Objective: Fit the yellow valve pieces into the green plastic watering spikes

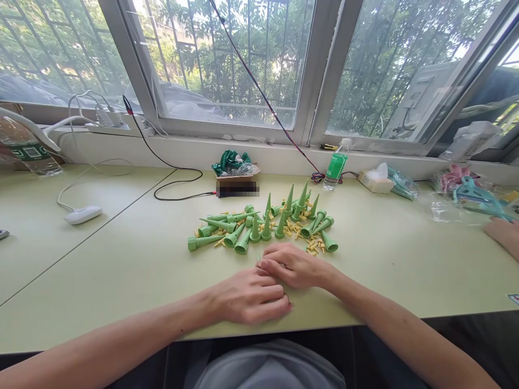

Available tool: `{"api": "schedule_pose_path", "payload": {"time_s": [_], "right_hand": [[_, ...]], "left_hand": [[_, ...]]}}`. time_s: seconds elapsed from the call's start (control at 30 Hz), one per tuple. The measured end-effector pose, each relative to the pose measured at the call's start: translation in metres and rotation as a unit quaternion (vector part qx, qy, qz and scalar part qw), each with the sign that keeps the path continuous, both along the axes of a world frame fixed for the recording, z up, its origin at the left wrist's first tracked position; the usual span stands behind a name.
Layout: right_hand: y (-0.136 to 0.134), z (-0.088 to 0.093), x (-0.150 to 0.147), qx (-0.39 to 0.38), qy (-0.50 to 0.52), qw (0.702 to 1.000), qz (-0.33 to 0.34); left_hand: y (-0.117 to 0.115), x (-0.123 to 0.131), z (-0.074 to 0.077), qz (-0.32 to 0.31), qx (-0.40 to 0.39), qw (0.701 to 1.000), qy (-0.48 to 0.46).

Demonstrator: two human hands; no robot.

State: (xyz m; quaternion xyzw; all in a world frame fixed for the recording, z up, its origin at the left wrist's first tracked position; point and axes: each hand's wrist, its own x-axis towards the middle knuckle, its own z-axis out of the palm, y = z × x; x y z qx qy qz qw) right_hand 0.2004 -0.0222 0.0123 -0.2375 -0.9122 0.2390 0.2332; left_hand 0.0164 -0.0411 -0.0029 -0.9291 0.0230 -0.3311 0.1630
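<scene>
My left hand (253,296) is closed, low over the table's near side, its fingers curled under and mostly hidden. Over and against it lies my right hand (294,265), also closed, with bent fingers. The thin tip of a green plastic watering spike (258,255) sticks up beyond the left knuckles; the rest of it is hidden by the hands. What the right fingers pinch cannot be seen. Just past the hands is a heap of similar green spikes (242,243), several upright, others lying. Small yellow plastic fittings (292,231) are scattered among them.
Behind the heap stands a small open box (237,178) with green and clear plastic. A water bottle (336,165) and a tissue box (376,179) stand by the window sill. At left lie a white device (83,214) and cables. Another person's hand (503,235) rests at far right.
</scene>
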Motion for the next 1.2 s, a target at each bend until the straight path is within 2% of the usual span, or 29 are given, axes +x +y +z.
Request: {"api": "schedule_pose_path", "payload": {"time_s": [0.1,0.33,0.47,0.63,0.73,0.9,1.07,1.2], "right_hand": [[-0.001,0.002,-0.002,-0.001,-0.001,1.0,-0.004],[-0.001,0.003,-0.002,-0.03,-0.019,0.999,-0.028],[0.0,0.001,-0.002,-0.03,0.002,0.999,-0.036],[0.001,-0.001,-0.002,0.011,0.051,0.997,-0.054],[0.001,0.0,0.0,0.05,0.085,0.993,-0.07],[0.002,0.003,0.005,0.118,0.153,0.977,-0.088],[0.004,0.002,0.007,0.169,0.143,0.971,-0.091],[0.006,0.0,0.009,0.172,0.124,0.974,-0.085]], "left_hand": [[0.0,0.0,-0.001,0.005,0.003,1.0,0.002],[0.0,0.0,-0.003,-0.027,-0.014,0.999,0.023],[0.0,-0.001,-0.001,-0.022,-0.014,0.999,0.03],[0.001,-0.002,0.001,0.049,-0.024,0.997,0.045],[0.001,-0.001,0.002,0.103,-0.051,0.993,0.0],[0.006,-0.002,0.003,0.15,-0.1,0.982,-0.045],[0.013,-0.006,0.002,0.225,-0.177,0.958,-0.022],[0.018,-0.009,0.0,0.263,-0.215,0.941,0.004]]}}
